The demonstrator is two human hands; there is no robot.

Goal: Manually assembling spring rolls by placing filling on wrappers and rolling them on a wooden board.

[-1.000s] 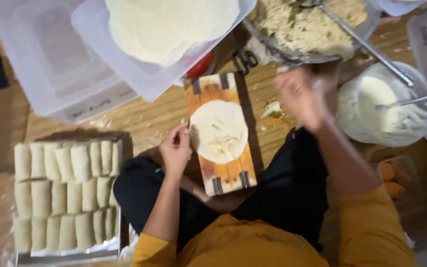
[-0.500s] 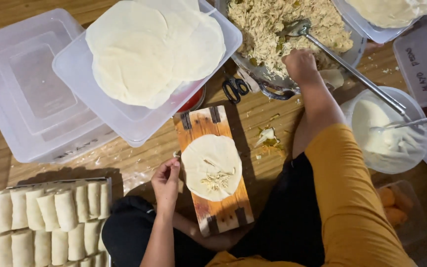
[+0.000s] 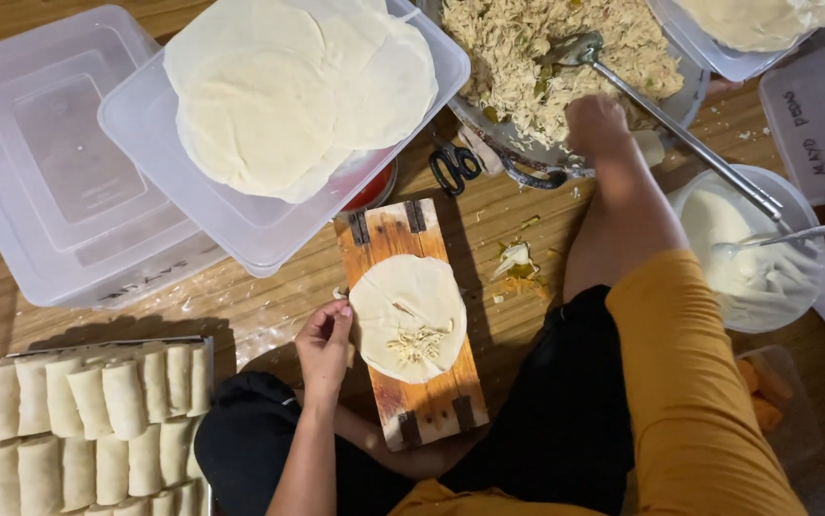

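A round pale wrapper (image 3: 408, 316) lies on a small wooden board (image 3: 410, 382) between my knees, with a little shredded filling on it. My left hand (image 3: 324, 340) rests at the wrapper's left edge, fingertips touching it. My right hand (image 3: 596, 126) reaches into the metal bowl of shredded filling (image 3: 551, 48), fingers curled in the filling. I cannot tell whether it has hold of any. A long metal spoon (image 3: 661, 115) lies in the bowl beside that hand.
A clear tub of stacked wrappers (image 3: 288, 96) sits above the board, on empty tubs (image 3: 49, 172). Rolled pieces fill a tray (image 3: 97, 420) at lower left. Scissors (image 3: 455, 167), a bowl of white sauce (image 3: 751, 248) and scattered filling lie nearby.
My right hand has gone from beside the board up into the filling bowl. The view has shifted upward. A bit of filling now lies on the wrapper.
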